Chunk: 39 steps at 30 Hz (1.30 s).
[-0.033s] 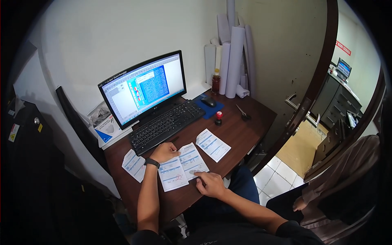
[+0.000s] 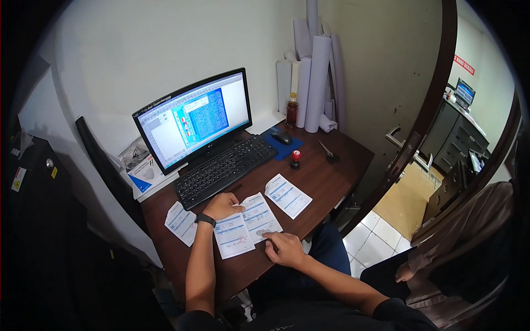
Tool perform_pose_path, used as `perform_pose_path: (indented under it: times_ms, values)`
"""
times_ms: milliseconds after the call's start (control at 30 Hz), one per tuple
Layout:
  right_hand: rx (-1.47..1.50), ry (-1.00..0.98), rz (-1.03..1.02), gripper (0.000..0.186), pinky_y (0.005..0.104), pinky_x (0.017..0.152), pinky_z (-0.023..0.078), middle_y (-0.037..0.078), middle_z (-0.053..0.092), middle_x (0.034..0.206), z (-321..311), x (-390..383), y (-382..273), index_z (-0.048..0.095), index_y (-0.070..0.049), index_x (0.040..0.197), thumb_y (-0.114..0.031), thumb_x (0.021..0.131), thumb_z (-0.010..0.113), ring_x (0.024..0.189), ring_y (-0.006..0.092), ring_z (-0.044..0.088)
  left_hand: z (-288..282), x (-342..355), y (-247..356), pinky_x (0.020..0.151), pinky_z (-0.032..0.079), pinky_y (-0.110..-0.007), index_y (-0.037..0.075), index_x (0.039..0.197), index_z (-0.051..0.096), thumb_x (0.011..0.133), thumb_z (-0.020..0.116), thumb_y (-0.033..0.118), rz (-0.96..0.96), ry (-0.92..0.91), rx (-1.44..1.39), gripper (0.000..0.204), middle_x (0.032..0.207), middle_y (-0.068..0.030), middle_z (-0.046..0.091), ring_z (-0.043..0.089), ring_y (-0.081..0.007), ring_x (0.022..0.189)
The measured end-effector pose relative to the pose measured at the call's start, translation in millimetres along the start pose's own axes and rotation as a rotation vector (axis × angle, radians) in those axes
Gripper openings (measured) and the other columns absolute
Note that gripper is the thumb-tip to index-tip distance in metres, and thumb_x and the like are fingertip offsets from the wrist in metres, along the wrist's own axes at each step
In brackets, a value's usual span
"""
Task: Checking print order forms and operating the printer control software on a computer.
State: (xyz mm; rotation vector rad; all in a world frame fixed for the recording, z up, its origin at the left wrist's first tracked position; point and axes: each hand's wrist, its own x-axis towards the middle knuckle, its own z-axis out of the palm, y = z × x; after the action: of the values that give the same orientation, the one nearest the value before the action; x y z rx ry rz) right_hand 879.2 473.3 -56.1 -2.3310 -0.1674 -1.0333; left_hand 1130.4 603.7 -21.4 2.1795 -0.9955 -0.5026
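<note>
My left hand (image 2: 222, 206), with a dark band on the wrist, rests at the top edge of two printed paper forms; its fingers are pressed together there on the paper. One form (image 2: 234, 238) with blue stripes and a red mark lies below that hand. A second form (image 2: 260, 216) overlaps beside it, with a grey mark low on it. At this mark my right hand (image 2: 286, 250) touches the paper with its index finger stretched out, the other fingers loosely bent. Further forms lie apart: one (image 2: 289, 197) to the right, another (image 2: 179, 223) to the left, partly behind my left wrist.
A black keyboard (image 2: 226, 170) and a lit monitor (image 2: 193, 118) stand behind the forms. Toward the right are a mouse (image 2: 282, 137), a red-topped stamp (image 2: 296, 159) and scissors (image 2: 329, 153). A bottle (image 2: 291, 111) stands near paper rolls (image 2: 316, 83). Another person's hand (image 2: 404, 273) shows beside me.
</note>
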Motion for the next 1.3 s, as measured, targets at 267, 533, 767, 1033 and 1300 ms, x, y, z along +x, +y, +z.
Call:
perform_pose_path:
  times_ms: [267, 533, 767, 1033, 1300]
  values:
    - [0.004, -0.017, 0.003, 0.009, 0.0386, 0.06, 0.053, 0.01, 0.064, 0.071, 0.6, -1.5, -0.1, 0.065, -0.006, 0.09, -0.009, 0.081, 0.065, 0.062, 0.0291, 0.065, 2.2, 0.8, -10.4, 0.067, 0.05, -0.032, 0.0, 0.09, 0.068, 0.066, 0.085, 0.031, 0.016, -0.039, -0.01, 0.042, 0.081, -0.0117, 0.068, 0.065, -0.0204, 0.074]
    - [-0.015, -0.015, 0.005, 0.006, 0.0371, 0.06, 0.053, 0.009, 0.064, 0.073, -0.4, -5.1, 3.0, 0.065, -0.007, 0.087, -0.008, 0.081, 0.065, 0.063, 0.0282, 0.065, 4.6, 3.3, -10.6, 0.065, 0.048, -0.032, 0.004, 0.089, 0.069, 0.067, 0.084, 0.031, 0.047, -0.001, 0.022, 0.038, 0.078, -0.0083, 0.066, 0.063, -0.0192, 0.071]
    - [-0.013, -0.029, -0.006, 0.006, 0.0364, 0.062, 0.055, 0.009, 0.065, 0.075, -0.9, -3.9, 2.5, 0.063, -0.007, 0.085, -0.008, 0.079, 0.065, 0.065, 0.0274, 0.066, 3.9, 1.6, -5.0, 0.067, 0.051, -0.033, 0.005, 0.088, 0.07, 0.066, 0.085, 0.036, -0.007, 0.045, 0.094, 0.041, 0.08, -0.0097, 0.068, 0.066, -0.0214, 0.074]
    - [0.005, -0.014, -0.008, 0.005, 0.0372, 0.061, 0.054, 0.008, 0.064, 0.073, 0.3, -5.4, 3.0, 0.064, -0.006, 0.085, -0.007, 0.08, 0.065, 0.064, 0.0281, 0.065, 7.1, 3.4, -2.3, 0.068, 0.052, -0.035, 0.006, 0.085, 0.07, 0.067, 0.084, 0.045, -0.014, 0.097, 0.163, 0.045, 0.08, -0.0111, 0.069, 0.068, -0.0238, 0.075]
    - [0.001, -0.005, -0.01, 0.006, 0.0369, 0.063, 0.054, 0.008, 0.065, 0.074, 0.5, -5.3, 2.1, 0.064, -0.006, 0.085, -0.008, 0.079, 0.065, 0.065, 0.0268, 0.067, 9.4, 1.5, -0.7, 0.068, 0.052, -0.036, 0.006, 0.083, 0.07, 0.07, 0.081, 0.048, -0.015, 0.131, 0.209, 0.045, 0.08, -0.011, 0.07, 0.068, -0.0252, 0.076]
